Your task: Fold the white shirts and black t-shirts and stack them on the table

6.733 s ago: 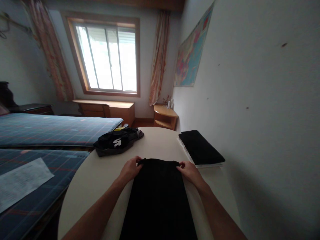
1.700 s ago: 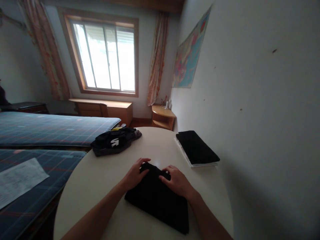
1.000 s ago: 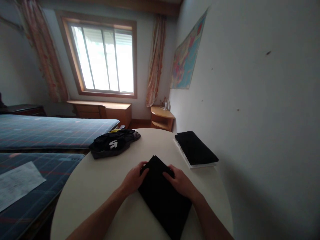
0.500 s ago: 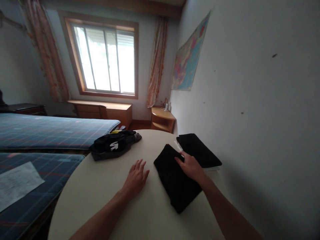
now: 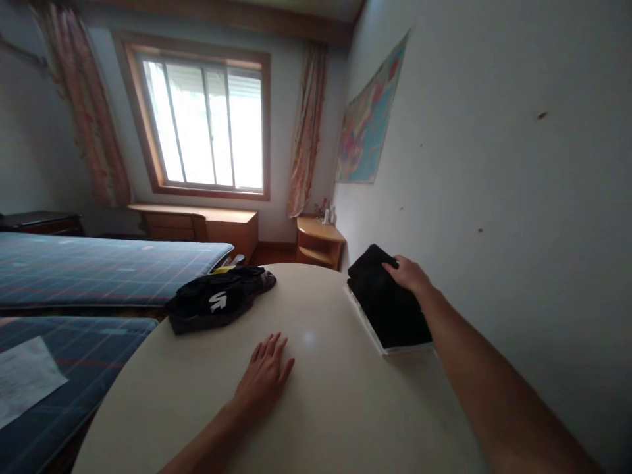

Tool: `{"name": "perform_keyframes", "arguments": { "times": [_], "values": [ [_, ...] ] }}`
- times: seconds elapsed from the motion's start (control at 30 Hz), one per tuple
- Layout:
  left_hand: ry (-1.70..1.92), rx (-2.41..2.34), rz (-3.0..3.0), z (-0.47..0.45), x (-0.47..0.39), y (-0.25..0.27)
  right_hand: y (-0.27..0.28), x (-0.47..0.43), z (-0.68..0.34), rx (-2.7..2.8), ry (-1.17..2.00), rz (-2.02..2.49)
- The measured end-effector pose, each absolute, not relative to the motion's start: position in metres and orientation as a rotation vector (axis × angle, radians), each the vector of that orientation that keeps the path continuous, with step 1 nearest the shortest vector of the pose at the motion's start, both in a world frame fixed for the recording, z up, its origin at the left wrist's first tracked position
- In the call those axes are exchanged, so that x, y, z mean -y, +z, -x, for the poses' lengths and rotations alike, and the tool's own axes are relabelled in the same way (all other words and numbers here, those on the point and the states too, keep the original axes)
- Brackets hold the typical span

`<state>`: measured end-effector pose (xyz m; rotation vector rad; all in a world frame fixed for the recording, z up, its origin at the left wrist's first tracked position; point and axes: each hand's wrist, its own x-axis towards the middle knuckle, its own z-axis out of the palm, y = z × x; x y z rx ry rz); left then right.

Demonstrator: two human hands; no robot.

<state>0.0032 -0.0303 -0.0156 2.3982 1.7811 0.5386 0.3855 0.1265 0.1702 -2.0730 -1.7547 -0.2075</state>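
My right hand (image 5: 411, 274) pinches the far right corner of a folded black cloth (image 5: 390, 306), perhaps a garment. The cloth lies over a shallow white tray or box (image 5: 364, 317) near the wall, where another folded black cloth was visible before; the two dark layers are hard to tell apart now. Flat on the round cream table (image 5: 316, 408) rests my left hand (image 5: 265, 370), fingers stretched out and holding nothing. Beyond it, at the table's left edge, a crumpled black fabric item with a white logo (image 5: 220, 301) lies in a heap.
Two plaid mattresses (image 5: 113, 266) stand left of the table, with a paper sheet (image 5: 29, 375) on the nearer one. A white wall (image 5: 518, 316) runs close along the right. Behind the table are a corner shelf (image 5: 320, 230) and a low wooden desk (image 5: 230, 224).
My right hand has carried the folded black cloth from the table's middle up and right, onto the tray with the other black cloth. My left hand has stayed nearly in place, flattening slightly.
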Motion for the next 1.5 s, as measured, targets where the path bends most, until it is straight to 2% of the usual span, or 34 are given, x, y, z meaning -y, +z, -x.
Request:
{"name": "perform_keyframes", "arguments": {
  "times": [0.23, 0.47, 0.73, 0.93, 1.13, 1.33, 1.5],
  "values": [
    [0.491, -1.781, -2.365, -0.005, 0.032, -0.009, 0.114, -0.132, -0.418, 1.678, -0.161, 2.294],
    [0.419, -1.788, -2.352, -0.008, 0.035, 0.0, 0.122, -0.13, -0.396, 1.744, -0.337, 2.326],
    [0.389, -1.799, -2.343, -0.009, 0.037, 0.007, 0.088, -0.123, -0.35, 1.748, 0.118, 2.431],
    [0.425, -1.809, -2.339, -0.009, 0.037, 0.006, 0.081, -0.105, -0.342, 1.81, -0.055, 2.298],
    [0.451, -1.8, -2.346, -0.006, 0.037, 0.004, 0.078, -0.066, -0.28, 2.049, -0.244, 1.977],
    [0.586, -1.804, -2.31, -0.004, 0.036, 0.005, 0.03, -0.009, -0.212, 2.206, 0.074, 1.837],
    [0.833, -1.978, -2.239, 0.008, 0.026, 0.008, 0.011, 0.014, -0.206, 2.222, 0.248, 1.803]
  ]
}}
